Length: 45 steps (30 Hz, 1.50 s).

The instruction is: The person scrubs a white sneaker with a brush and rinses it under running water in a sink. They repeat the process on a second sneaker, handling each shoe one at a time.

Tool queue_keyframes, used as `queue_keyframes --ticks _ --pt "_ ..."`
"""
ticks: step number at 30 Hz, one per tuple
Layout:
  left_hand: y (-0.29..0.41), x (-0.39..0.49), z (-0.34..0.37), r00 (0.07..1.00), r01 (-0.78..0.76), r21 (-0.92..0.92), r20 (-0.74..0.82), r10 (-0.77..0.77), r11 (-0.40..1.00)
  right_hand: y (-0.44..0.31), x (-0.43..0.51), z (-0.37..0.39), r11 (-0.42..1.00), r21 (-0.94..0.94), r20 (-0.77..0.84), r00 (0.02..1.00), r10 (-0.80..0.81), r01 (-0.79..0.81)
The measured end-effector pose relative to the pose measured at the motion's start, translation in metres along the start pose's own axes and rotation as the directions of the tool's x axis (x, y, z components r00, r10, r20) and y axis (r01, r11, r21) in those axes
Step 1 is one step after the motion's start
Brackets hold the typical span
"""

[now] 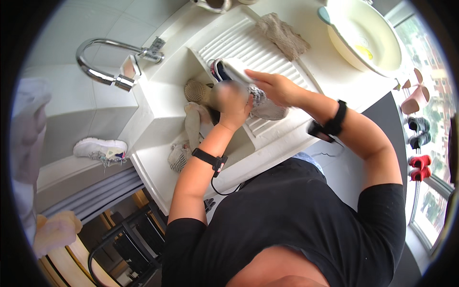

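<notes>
A white and grey sneaker (269,107) with navy lining is held over the sink's ribbed washboard (247,36), near the basin's edge. My right hand (278,88) grips it, fingers lying along a smooth white part at its side. My left hand (235,107) is against the sneaker's near side by the laces; a blur hides its fingertips, so its grip is unclear. Below my left hand, in the white basin (166,95), rests a shoe with a tan patterned sole (197,92). Beside it are a pale item (193,123) and a striped item (178,156), partly hidden by my forearm.
A chrome faucet (104,41) arches over the basin's left. Another sneaker (100,149) lies on the left ledge. A wrung beige cloth (283,36) lies across the washboard's far edge; a cream washbasin (337,39) stands at right. Several shoes, including red ones (419,168), hang by the window.
</notes>
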<state>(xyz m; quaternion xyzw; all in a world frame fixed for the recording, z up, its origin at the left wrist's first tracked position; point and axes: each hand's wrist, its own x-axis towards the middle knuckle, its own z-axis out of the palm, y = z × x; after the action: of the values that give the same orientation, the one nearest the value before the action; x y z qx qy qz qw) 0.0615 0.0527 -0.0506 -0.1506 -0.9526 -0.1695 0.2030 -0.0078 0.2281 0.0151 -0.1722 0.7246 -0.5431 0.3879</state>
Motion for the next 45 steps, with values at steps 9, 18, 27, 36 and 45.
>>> queue_keyframes --ticks 9,18,27,36,45 --pt "0.004 0.003 -0.004 0.997 0.068 -0.041 -0.043 -0.069 0.997 -0.006 -0.01 -0.019 0.932 -0.339 0.047 0.992 -0.118 0.127" --pt "0.002 0.002 -0.007 0.991 0.13 -0.055 -0.032 -0.132 0.99 -0.023 -0.026 -0.044 0.982 0.024 0.054 0.981 0.187 -0.188" --pt "-0.006 -0.007 -0.008 0.996 0.088 -0.119 0.019 -0.086 0.989 -0.038 0.1 -0.023 0.989 -0.128 0.225 0.974 -0.039 0.07" --pt "-0.015 -0.021 0.0 0.998 0.031 -0.142 -0.04 -0.037 0.989 -0.015 0.042 -0.041 0.969 -0.231 0.177 0.983 -0.051 0.092" --pt "-0.018 -0.027 -0.002 0.998 0.06 -0.132 -0.001 -0.061 0.989 -0.036 0.072 -0.058 0.885 -0.446 0.386 0.921 0.054 0.135"
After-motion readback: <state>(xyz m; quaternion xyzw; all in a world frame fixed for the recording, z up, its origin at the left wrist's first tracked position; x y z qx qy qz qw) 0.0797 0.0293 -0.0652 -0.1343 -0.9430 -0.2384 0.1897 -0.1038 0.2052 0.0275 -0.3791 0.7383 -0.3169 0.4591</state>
